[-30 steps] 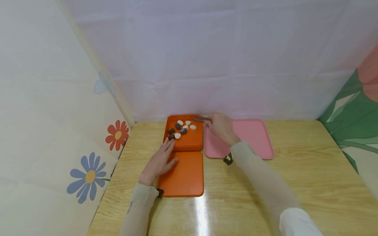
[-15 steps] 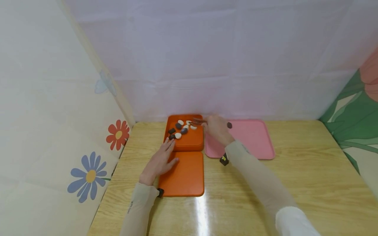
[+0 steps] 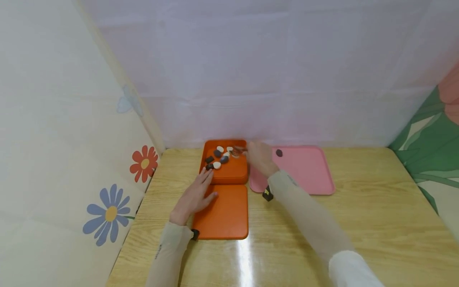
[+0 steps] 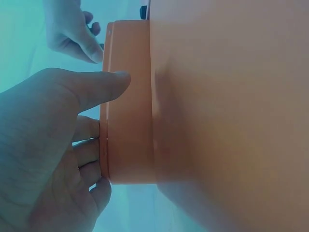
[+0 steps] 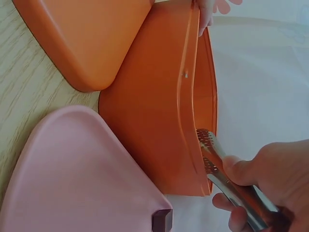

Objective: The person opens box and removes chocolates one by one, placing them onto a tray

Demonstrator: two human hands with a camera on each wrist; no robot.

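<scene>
Here's the pink tray [image 3: 308, 171] on the right, far-left corner hidden behind the right hand [image 3: 259, 157]; left of it the orange box [image 3: 229, 180], which could tip if the left hand [image 3: 193, 197], fingers relaxed, leans hard on its near-left rim. The right grip's curled round the tongs [image 5: 236, 198], tips blurred over white pieces [image 3: 226, 154] inside the box; can't tell if they're pinching, and smooth ones might slip.

You face a creased, pale lilac cloth [image 3: 229, 71] behind the wood-grain counter [image 3: 380, 215]. On your left, a white sheet [image 3: 53, 79] carries a red flower [image 3: 145, 163] and a blue flower [image 3: 111, 214]; on your right are big green leaves [image 3: 435, 149] and a pink flower [image 3: 451, 95]. A bright reflection [image 3: 245, 257] gleams on the counter before you.
</scene>
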